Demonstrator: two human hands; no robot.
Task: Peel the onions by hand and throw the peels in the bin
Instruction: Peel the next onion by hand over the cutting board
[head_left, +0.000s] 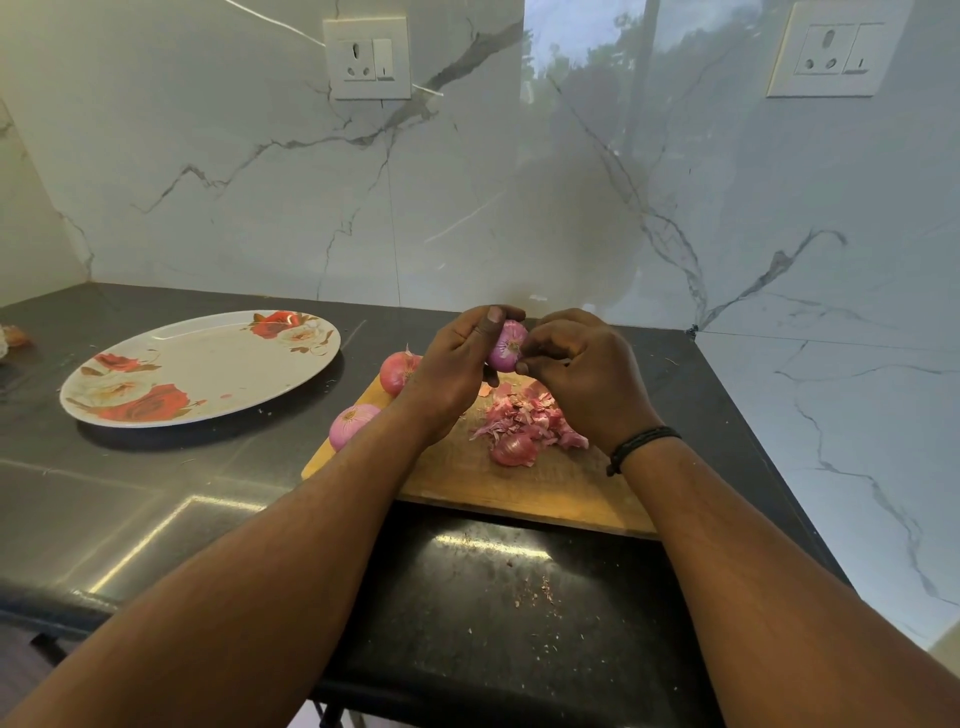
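Forearms stretch in over the dark counter. Left hand grips the onion, right hand pinching its skin above the peels.

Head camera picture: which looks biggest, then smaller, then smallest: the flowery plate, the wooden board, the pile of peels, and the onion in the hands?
1. Flowery plate and wooden board: too close to rank, since arms cover part of the board.
2. Pile of peels.
3. Onion in the hands, smallest.
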